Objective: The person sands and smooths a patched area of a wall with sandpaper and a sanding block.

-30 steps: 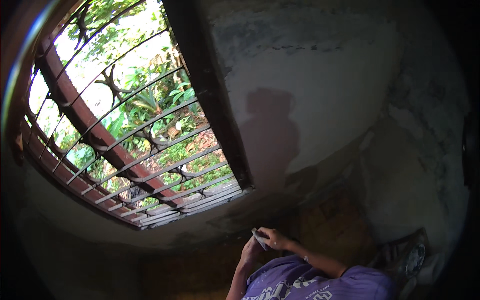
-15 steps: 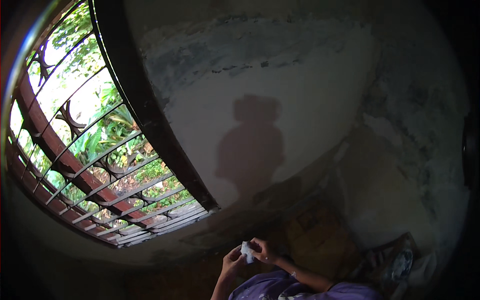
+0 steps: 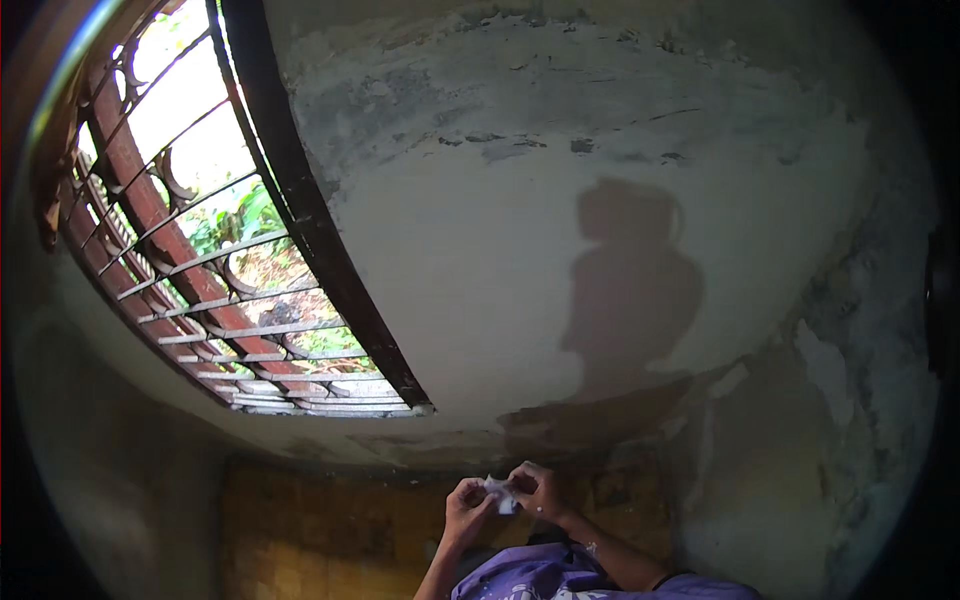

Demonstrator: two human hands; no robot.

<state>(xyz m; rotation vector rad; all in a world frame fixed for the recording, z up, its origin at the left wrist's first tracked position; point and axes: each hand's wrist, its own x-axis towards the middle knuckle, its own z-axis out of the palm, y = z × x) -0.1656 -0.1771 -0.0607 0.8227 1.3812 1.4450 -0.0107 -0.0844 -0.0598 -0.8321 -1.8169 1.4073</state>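
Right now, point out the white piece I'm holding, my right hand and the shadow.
White piece [image 3: 507, 504]: head view, on its lower part.
Right hand [image 3: 542, 492]: head view, on the middle of the hand.
Shadow [image 3: 636, 290]: head view, on its dark middle.

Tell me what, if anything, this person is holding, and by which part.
A small whitish piece, its exact kind unclear. The left hand has its fingers at the left side; the right hand holds the right side.

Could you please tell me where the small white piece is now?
In the head view, the small white piece is low, near the middle, held between the left hand and the right hand, just above the purple shirt.
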